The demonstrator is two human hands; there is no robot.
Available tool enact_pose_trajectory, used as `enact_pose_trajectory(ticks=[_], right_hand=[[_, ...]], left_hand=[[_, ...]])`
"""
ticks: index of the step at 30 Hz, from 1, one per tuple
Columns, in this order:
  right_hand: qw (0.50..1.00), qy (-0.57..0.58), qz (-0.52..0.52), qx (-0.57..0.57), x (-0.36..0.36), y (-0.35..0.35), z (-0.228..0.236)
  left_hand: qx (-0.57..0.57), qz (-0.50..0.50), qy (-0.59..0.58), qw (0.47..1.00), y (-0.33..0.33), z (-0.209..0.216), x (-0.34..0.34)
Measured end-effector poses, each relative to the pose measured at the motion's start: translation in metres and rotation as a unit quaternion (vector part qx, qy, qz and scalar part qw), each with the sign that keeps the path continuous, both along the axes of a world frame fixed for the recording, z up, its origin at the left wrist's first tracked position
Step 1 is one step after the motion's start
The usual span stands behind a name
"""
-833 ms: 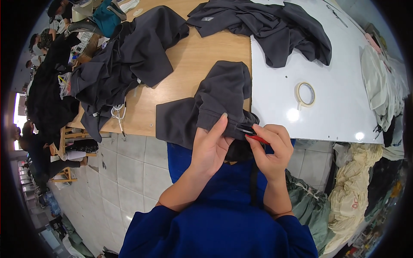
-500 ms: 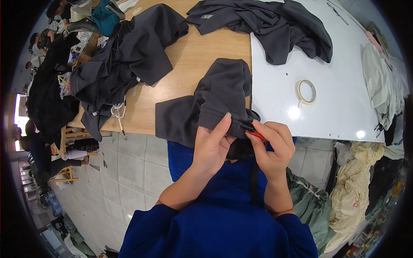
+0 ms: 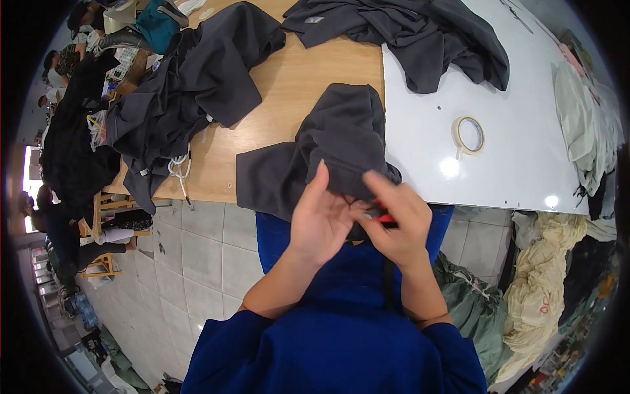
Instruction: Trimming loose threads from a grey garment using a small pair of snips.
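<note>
A dark grey garment (image 3: 341, 131) with a gathered band lies at the table's near edge, partly hanging over it. My left hand (image 3: 320, 220) is at its near edge, thumb up against the cloth and fingers curled under and beside it. Close on the right, my right hand (image 3: 397, 220) is closed round a small red-handled tool (image 3: 386, 218), mostly hidden by the fingers. Motion blurs the right index finger, which points over the cloth. Both hands' fingertips nearly meet below the garment's edge.
More dark grey garments lie at the left (image 3: 223, 72) and the far right (image 3: 446, 39). A tape roll (image 3: 468, 136) sits on the white board (image 3: 525, 177). A white cord (image 3: 178, 169) hangs off the wooden table (image 3: 289, 79). Cream cloth bundles (image 3: 541, 276) stand at right; people work far left.
My right hand has moved left and down toward my left hand, with the red tool turned further into the fingers. My left thumb has shifted left and up, and the garment's band has rolled out of sight.
</note>
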State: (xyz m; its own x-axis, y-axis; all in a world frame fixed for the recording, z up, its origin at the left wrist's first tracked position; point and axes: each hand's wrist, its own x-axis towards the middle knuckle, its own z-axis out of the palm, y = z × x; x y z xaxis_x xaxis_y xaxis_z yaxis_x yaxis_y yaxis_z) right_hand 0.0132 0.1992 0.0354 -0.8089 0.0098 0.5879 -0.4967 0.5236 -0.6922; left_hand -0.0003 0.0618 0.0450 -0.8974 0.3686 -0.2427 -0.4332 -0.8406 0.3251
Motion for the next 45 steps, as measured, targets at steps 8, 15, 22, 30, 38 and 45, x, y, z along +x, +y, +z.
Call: enact_pose_trajectory(ticks=[8,15,22,30,38,45], right_hand=[[0.982,0.008,0.184,0.039,0.010,0.018,-0.032],[0.992,-0.068,-0.044,-0.092,0.017,0.031,-0.057],[0.863,-0.407,0.108,-0.279,0.012,-0.010,-0.055],[0.977,-0.155,0.046,-0.137,0.010,-0.018,-0.035],[0.987,0.043,-0.013,-0.154,0.011,-0.005,-0.022],[0.912,-0.195,0.118,-0.340,0.020,0.005,-0.037]], left_hand=[[0.060,0.068,0.004,0.996,-0.064,-0.024,-0.039],[0.048,0.107,-0.034,0.992,-0.109,-0.057,-0.033],[-0.186,0.172,-0.004,0.967,-0.033,-0.064,0.023],[-0.169,0.034,-0.033,0.985,-0.032,-0.042,0.019],[-0.087,0.037,-0.058,0.994,-0.021,-0.019,0.005],[-0.043,0.026,-0.088,0.995,-0.021,-0.013,-0.004]])
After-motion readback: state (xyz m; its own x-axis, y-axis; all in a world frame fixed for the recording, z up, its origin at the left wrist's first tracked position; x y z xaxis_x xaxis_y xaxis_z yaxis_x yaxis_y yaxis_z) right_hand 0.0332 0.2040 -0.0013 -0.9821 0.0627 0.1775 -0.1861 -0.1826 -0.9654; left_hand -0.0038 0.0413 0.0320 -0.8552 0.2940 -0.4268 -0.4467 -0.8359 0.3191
